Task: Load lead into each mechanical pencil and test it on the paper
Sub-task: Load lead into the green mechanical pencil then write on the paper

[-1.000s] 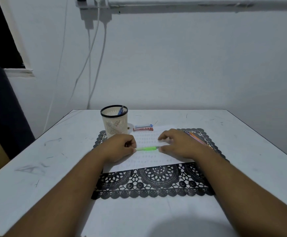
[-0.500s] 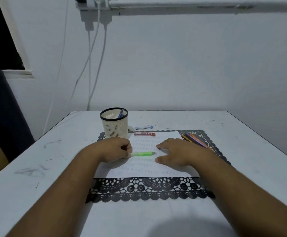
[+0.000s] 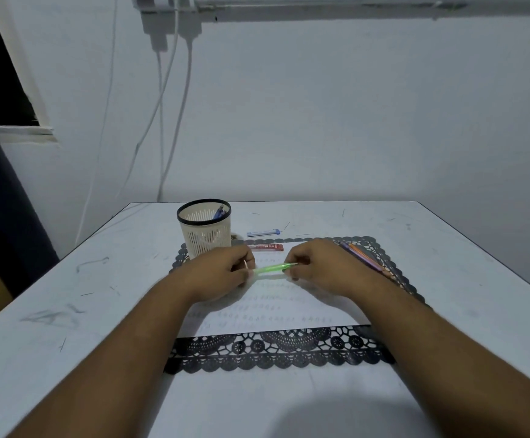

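White scuffed tabletop, black lace-patterned placemat on it, white sheet of paper with faint pencil marks on the mat. I see my left hand and right hand both curled onto the translucent green mechanical pencil, one pinching each end. It hangs just above the paper, long axis left to right, right end tilted slightly away. Neither hand is nearer. Beyond lie the red lead case and blue-and-white lead case, nearest my right; I judge lead comes from there. Cream mesh pen cup crowds the left; loose coloured pencils the right.
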`<action>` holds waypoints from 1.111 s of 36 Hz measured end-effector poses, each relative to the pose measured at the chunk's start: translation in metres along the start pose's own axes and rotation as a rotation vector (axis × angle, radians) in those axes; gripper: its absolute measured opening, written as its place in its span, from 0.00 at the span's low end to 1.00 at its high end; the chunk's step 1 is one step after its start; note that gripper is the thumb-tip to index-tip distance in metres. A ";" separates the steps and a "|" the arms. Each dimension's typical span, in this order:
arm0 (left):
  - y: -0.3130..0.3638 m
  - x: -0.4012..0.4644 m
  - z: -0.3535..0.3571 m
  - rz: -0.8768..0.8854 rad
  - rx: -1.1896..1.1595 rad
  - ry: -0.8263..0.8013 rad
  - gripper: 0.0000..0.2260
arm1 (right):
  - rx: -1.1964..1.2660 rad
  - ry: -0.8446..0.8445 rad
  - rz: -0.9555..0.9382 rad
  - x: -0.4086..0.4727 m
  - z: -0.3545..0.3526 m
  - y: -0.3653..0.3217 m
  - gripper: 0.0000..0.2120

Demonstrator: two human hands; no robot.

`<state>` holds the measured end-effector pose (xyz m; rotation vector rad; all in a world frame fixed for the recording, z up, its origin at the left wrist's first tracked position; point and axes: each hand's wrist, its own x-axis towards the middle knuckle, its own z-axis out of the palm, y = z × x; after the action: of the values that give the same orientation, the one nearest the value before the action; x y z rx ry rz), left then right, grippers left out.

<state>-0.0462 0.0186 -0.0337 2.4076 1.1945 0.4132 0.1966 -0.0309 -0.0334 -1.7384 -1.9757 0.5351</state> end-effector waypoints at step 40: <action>0.012 0.004 0.012 0.049 0.083 0.117 0.05 | 0.263 0.090 0.042 0.003 0.001 0.006 0.05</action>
<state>-0.0305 0.0121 -0.0377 2.5187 1.2259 0.5366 0.2007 -0.0274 -0.0378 -1.6137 -1.7246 0.6852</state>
